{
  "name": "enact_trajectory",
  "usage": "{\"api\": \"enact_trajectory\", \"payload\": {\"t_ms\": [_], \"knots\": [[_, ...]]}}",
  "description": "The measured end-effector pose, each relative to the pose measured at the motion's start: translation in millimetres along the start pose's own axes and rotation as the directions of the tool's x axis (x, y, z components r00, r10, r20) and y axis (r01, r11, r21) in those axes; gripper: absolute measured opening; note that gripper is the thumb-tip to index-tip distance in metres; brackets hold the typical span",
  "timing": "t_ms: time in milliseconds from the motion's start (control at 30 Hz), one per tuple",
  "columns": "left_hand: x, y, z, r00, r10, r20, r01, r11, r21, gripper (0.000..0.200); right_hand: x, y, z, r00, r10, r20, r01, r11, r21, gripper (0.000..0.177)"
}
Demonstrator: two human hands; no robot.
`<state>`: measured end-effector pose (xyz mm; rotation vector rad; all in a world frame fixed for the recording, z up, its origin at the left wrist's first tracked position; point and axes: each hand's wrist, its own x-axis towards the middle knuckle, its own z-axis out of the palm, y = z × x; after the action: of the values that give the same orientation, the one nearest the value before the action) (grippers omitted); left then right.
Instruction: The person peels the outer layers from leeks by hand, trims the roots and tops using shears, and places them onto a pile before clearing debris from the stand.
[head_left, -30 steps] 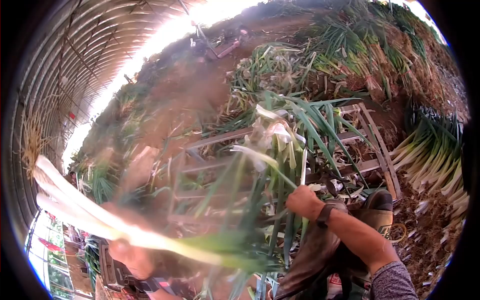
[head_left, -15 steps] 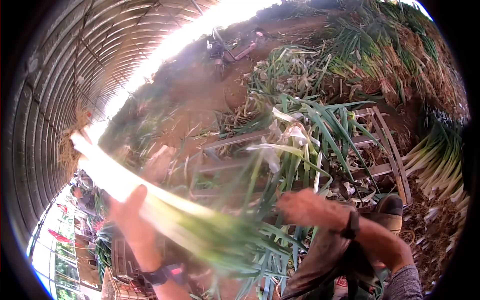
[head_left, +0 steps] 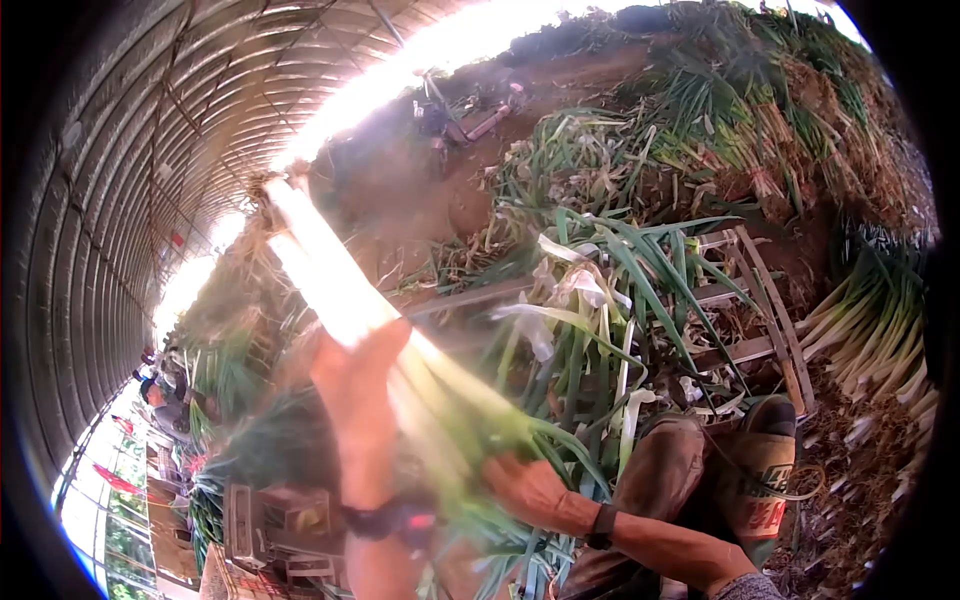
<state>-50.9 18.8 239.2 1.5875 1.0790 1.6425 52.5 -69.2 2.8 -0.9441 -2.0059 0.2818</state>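
My left hand [head_left: 360, 375] is closed around a bunch of thick green onions [head_left: 335, 275], at the lower part of their white stalks. The roots point up and to the left, and the green leaves [head_left: 520, 425] hang down to the right. Motion blurs both hand and stalks. At the leafy part, my right hand [head_left: 535, 492] touches the bunch; leaves and blur hide its fingers. Loose leaves and pale peelings [head_left: 590, 290] are draped over a wooden frame [head_left: 765, 320] in front of me.
Several green onions lie in a row [head_left: 870, 320] at the right. Tied bundles [head_left: 790, 130] are heaped at the back right, beside a leaf pile [head_left: 580, 150]. My shoe [head_left: 765, 470] is near the frame. Crates [head_left: 285, 530] stand at lower left, with a person [head_left: 165, 405] beyond.
My left hand has swung the bunch rightward, and it now stands more steeply. My right hand has moved left and down to the leaves. The camera view has shifted slightly.
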Motion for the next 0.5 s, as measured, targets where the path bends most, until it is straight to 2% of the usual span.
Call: {"api": "enact_trajectory", "payload": {"t_ms": [133,233,333,367,433,500], "knots": [[0,-3,6,1.000,-0.010,0.022,0.009,0.999,0.032,0.027,0,2,-7,1.000,0.010,0.019,-0.010,1.000,-0.012,0.020],[5,-14,7,0.999,0.016,0.030,-0.018,0.997,0.075,0.028,-4,8,-4,0.991,0.010,0.133,0.006,0.993,-0.116,0.021],[9,-22,5,0.997,0.065,0.041,-0.070,0.987,0.146,0.029,-5,18,0,0.996,0.006,0.094,-0.003,1.000,-0.025,0.020],[11,-24,3,0.996,0.082,0.038,-0.088,0.981,0.173,0.029,-5,22,-3,0.991,0.034,0.131,-0.032,0.999,-0.017,0.022],[12,-29,2,0.993,0.112,0.037,-0.118,0.972,0.201,0.030,-2,20,-22,0.974,0.097,0.204,-0.098,0.995,-0.005,0.038],[13,-33,0,0.989,0.146,0.032,-0.150,0.967,0.206,0.031,0,13,-42,0.957,0.153,0.246,-0.161,0.987,0.014,0.035]]}}
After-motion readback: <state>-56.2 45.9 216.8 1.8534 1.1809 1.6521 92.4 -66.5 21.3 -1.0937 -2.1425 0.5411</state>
